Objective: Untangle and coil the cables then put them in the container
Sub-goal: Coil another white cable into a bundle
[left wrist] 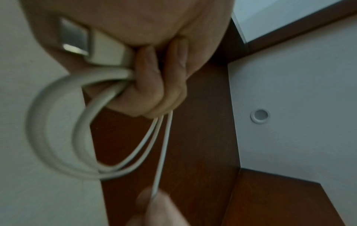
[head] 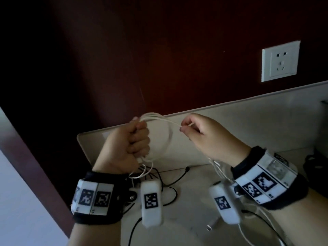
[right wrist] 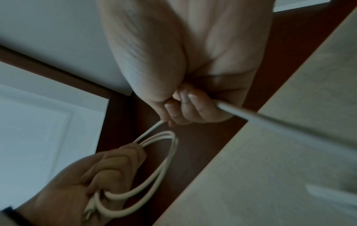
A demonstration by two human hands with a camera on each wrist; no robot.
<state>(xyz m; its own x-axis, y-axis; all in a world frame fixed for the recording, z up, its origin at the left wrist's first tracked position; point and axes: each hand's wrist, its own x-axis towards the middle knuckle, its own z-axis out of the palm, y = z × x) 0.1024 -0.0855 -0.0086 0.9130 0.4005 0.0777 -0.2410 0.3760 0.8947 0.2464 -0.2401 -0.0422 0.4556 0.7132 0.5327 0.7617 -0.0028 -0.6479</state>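
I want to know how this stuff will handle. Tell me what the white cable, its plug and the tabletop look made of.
White cable: smooth, matte, rubbery plastic sheath, judging by its soft loops.
Plug in the left hand: a shiny shell, likely metal, on a white plastic body.
Tabletop: pale, matte, faintly streaked; perhaps laminate or stone, too dim to tell.

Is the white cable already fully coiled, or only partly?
Only partly. The left hand grips several loops of the white cable, but the right hand pinches a straight run, and more hangs below it.
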